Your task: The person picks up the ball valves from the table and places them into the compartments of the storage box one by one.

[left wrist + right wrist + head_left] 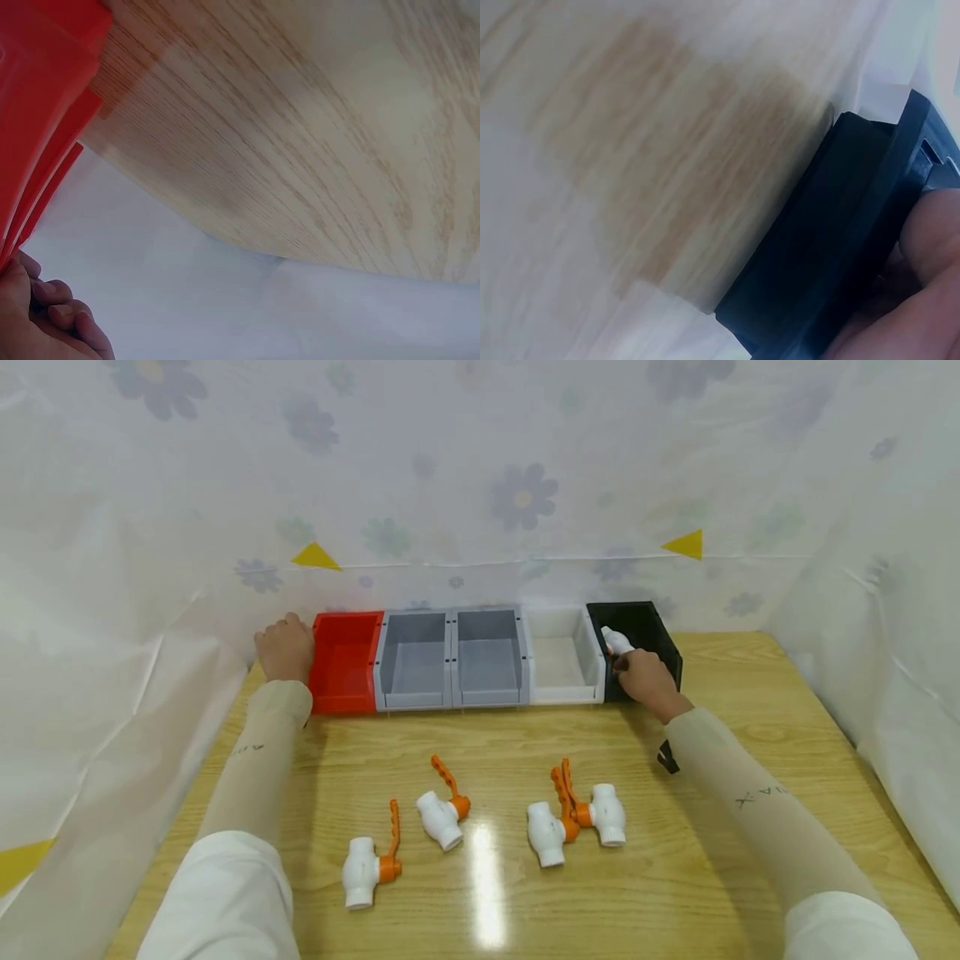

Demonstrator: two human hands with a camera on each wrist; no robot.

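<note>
In the head view my right hand [648,681] reaches over the front of the black bin [667,647]. It holds a white ball valve [617,639] just inside this bin; my fingers hide part of the valve. In the right wrist view, the fingers [937,240] curl over the black bin's edge, and the valve is out of sight. At the far left my left hand [285,647] is beside the red bin [345,652]. The left wrist view has its thumb and curled fingers [64,307] pinching the red bin's edge [52,187].
Two grey bins [416,700] and a white bin [566,693] stand between the red and black ones. Several white valves with orange handles, such as one valve [362,872], lie on the wooden table [480,735]. A flowered sheet [450,468] hangs behind.
</note>
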